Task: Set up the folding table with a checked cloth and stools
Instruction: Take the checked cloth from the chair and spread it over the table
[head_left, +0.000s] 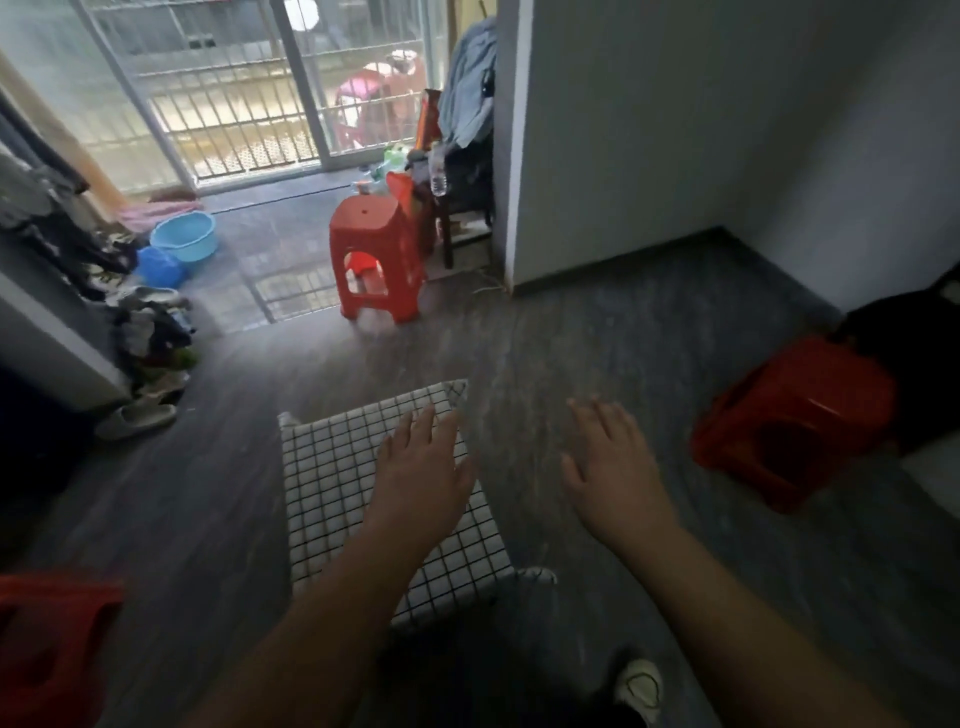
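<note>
A small table draped in a white cloth with a black check (332, 483) stands low in the middle of the floor. My left hand (421, 467) hovers over its right half, fingers spread, holding nothing. My right hand (613, 467) is open too, held over the bare floor just right of the table. A red plastic stool (376, 260) stands upright further back near the balcony door. Another red stool (795, 421) lies tilted at the right. A third red stool (52, 639) shows at the bottom left edge.
A blue basin (184, 236) and a pile of shoes and clothes (150, 332) line the left wall. A cluttered chair with a bottle (457, 171) stands by the white wall corner (511, 208). My shoe (639, 686) is below the table.
</note>
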